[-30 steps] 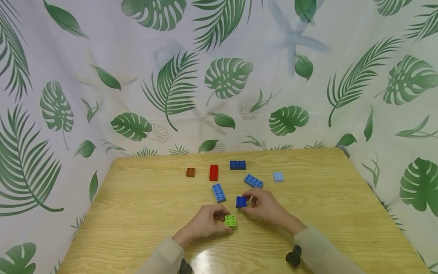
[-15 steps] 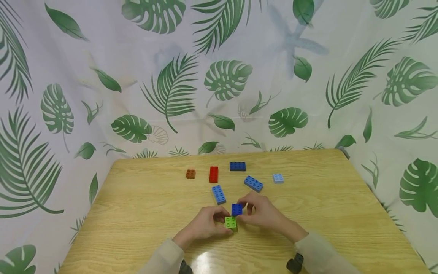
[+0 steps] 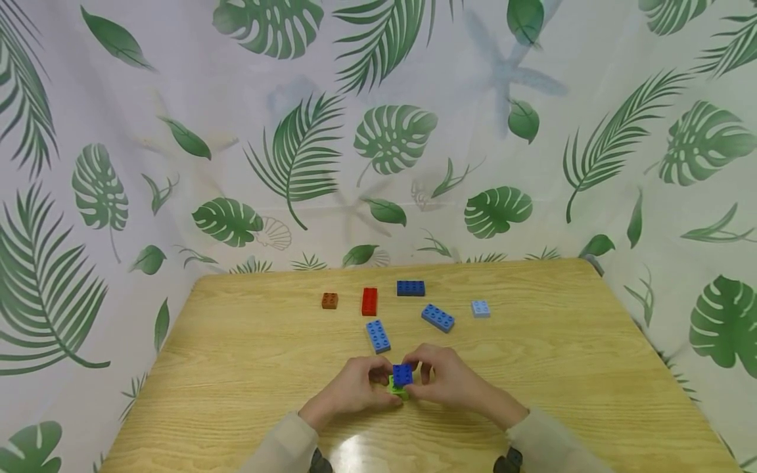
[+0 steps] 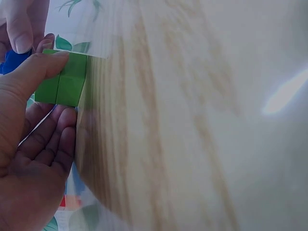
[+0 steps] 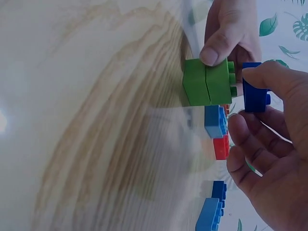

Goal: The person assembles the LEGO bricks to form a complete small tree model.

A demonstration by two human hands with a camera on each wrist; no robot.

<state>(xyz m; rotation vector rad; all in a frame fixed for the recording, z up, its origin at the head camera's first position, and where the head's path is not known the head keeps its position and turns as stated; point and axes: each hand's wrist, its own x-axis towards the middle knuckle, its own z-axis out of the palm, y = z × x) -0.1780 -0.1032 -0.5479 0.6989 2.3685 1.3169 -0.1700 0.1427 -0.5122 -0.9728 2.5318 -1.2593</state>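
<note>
Near the front middle of the table, my left hand [image 3: 361, 384] holds a stack of two lime-green toy building bricks [image 5: 208, 86] between thumb and fingers. The seam between the two shows in both wrist views. My right hand [image 3: 446, 378] pinches a dark blue square brick [image 3: 403, 375] just over the green stack, covering most of its top in the head view. From the right wrist view, a narrow gap separates the blue brick from the green studs.
Behind the hands lie a medium-blue long brick [image 3: 378, 336], another blue long brick [image 3: 437, 317], a dark blue long brick [image 3: 411, 288], a red long brick [image 3: 369, 301], an orange-brown square brick [image 3: 330, 301] and a light blue square brick [image 3: 481, 309]. Leaf-patterned cloth borders the wooden table [image 3: 248, 341].
My right hand has carried the dark blue brick left and toward me, from beside the green stack to over it. The left hand has stayed in place with the green bricks.
</note>
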